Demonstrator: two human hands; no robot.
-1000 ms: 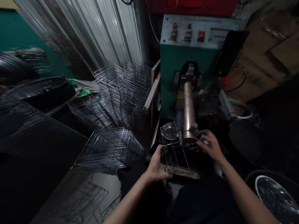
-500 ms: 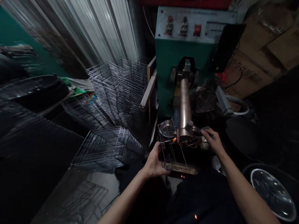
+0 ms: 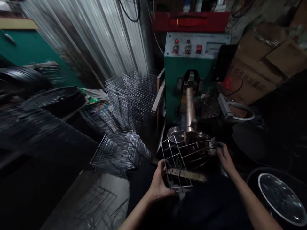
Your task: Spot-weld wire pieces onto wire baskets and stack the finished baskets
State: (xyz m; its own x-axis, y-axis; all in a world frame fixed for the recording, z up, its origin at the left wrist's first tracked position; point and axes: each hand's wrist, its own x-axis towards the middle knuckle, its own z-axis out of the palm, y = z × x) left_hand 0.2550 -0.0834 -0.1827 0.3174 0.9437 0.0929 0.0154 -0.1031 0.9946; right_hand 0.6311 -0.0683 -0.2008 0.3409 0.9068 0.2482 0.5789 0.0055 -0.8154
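Wire frame: I held it near the metal cylinder.
Left hand: grasped its side.
Right hand: its grip I could not tell.

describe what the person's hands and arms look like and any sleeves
The left hand and right hand wear no full gloves; no sleeve or watch shows on the forearms. Some fingers may have covers or grime at the tips; too dim to tell.
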